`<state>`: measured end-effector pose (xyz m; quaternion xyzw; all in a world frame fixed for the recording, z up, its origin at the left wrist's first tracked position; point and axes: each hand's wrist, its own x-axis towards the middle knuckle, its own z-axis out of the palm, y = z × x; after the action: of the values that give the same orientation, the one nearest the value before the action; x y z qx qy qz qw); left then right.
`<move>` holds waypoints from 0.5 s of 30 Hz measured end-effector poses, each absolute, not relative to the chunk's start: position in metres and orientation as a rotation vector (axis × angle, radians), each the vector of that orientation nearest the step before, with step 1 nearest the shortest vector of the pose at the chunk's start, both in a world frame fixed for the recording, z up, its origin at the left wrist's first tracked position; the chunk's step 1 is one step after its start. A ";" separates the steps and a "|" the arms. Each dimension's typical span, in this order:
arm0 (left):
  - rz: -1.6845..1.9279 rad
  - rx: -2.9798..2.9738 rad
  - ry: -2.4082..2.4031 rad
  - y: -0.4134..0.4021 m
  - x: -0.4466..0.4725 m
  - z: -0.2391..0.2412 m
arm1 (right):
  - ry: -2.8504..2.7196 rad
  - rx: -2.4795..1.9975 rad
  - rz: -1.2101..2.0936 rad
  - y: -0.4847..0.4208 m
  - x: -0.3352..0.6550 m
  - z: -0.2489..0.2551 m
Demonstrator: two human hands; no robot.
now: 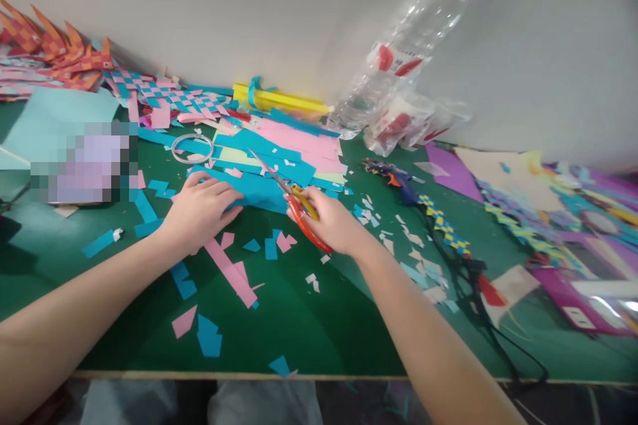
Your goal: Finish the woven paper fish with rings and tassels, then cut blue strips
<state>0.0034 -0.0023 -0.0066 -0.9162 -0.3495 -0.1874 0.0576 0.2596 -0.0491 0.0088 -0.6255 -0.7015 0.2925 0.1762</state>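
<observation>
My right hand (pixel 331 219) grips a pair of scissors (pixel 305 218) with red and yellow handles. The metal blades point up and to the left, over blue paper. My left hand (pixel 204 206) lies palm down on the left end of a blue paper strip (pixel 264 191), its fingers stretched out over the paper. Part of that strip is hidden under the hand. Just beyond are pink paper sheets (pixel 299 143) and more blue pieces. A silver ring-shaped item (pixel 192 148) sits above my left hand. Pink strips (pixel 232 272) and blue scraps lie nearer the table's front edge.
Woven paper pieces (pixel 169 93) and orange folded shapes (pixel 64 46) line the back left. A large clear bottle (pixel 409 46) leans by the wall. On the right are a blue glue gun (pixel 403 186), its black cable, and a purple case (pixel 578 302).
</observation>
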 end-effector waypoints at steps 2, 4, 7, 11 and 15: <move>-0.587 -2.788 -1.024 -0.004 0.005 -0.007 | -1.986 -1.790 0.787 -0.040 0.258 0.008; -0.586 -2.800 -0.988 -0.007 0.007 -0.007 | -1.978 -1.812 0.753 -0.032 0.257 0.007; -0.568 -2.821 -0.932 -0.010 0.008 -0.006 | -1.966 -1.813 0.666 -0.021 0.257 0.004; -0.564 -2.844 -0.894 -0.009 0.008 -0.007 | -1.873 -1.688 0.615 -0.017 0.261 0.002; -0.576 -2.874 -0.863 -0.010 0.008 -0.007 | -1.692 -1.521 0.642 -0.028 0.264 0.004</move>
<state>0.0084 -0.0101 -0.0075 -0.9397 -0.2821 -0.1884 0.0430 0.2643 -0.0278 0.0039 -0.5955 -0.6623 0.2514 0.3789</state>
